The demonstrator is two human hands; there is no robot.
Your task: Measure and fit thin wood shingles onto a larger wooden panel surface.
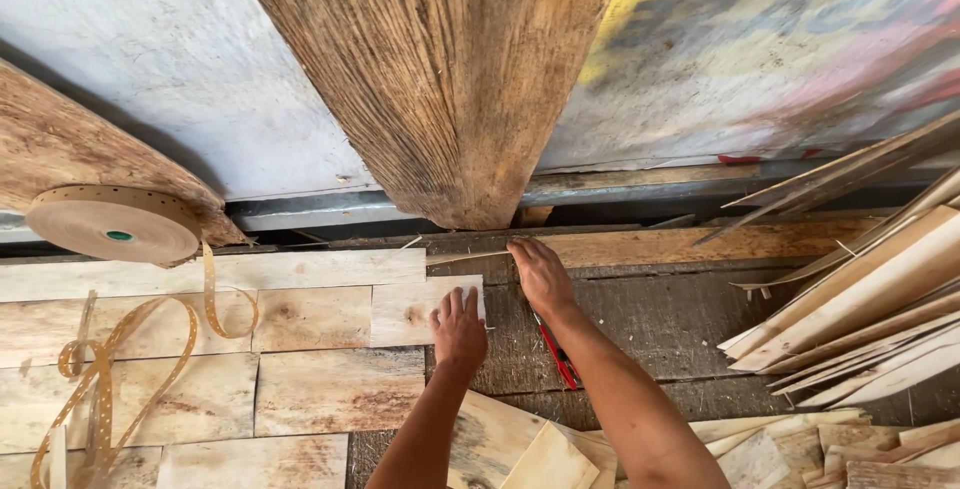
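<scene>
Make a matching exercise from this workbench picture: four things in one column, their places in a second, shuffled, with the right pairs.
Things:
1. Roll of tan perforated paper tape
2. Red-handled cutter
3. Left hand
4. Stack of long pale veneer strips

Places:
A. Far right, leaning in a pile
B. Flat on a small pale veneer sheet
C. Far left, beside the wall
D. On the dark bench under the right hand and wrist

Pairs: 1-C, 2-D, 3-B, 4-A

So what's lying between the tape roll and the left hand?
In the head view, pale veneer sheets laid edge to edge fill the stretch from the tape roll to the left hand, with a loose curl of perforated tape on them.
</scene>
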